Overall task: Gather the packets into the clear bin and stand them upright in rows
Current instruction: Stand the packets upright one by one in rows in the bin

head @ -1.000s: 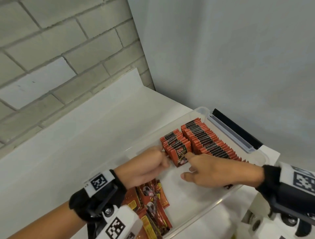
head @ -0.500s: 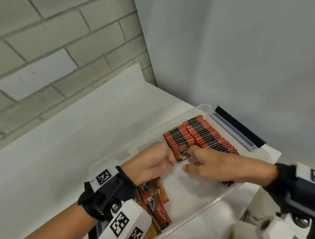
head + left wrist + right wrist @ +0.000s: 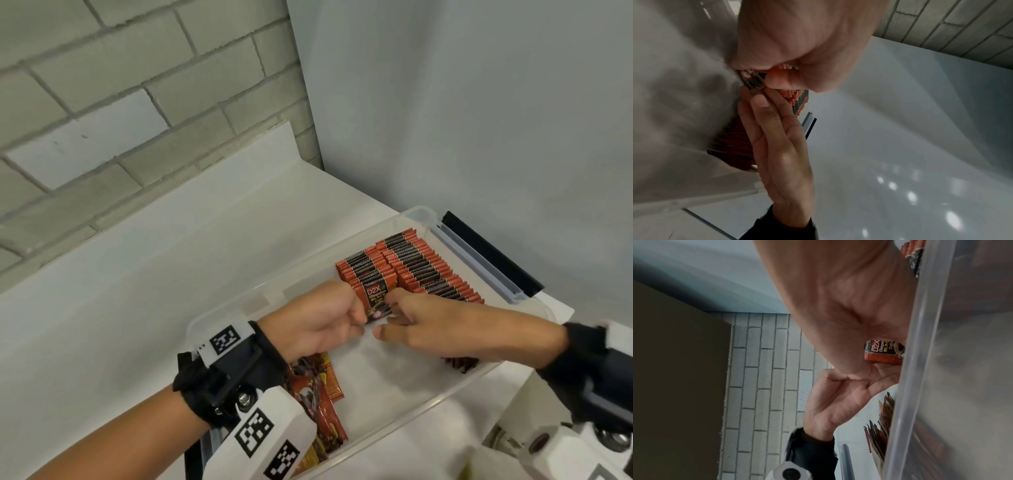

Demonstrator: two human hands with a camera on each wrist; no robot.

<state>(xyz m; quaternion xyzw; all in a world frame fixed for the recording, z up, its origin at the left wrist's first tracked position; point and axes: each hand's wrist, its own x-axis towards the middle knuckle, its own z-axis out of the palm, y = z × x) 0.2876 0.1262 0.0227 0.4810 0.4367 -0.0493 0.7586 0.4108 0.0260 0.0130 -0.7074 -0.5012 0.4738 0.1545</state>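
The head view is taken from above and a bit behind, angled down at the clear bin (image 3: 421, 219) in the lower right of frame, brick wall upper left. The left wrist view is shot super close along the left hand (image 3: 797, 40), rolled sideways, with the right hand (image 3: 777, 146) reaching up the centre. The right wrist view is pressed against the bin wall at right. The front packet (image 3: 376, 298) is shared by all three
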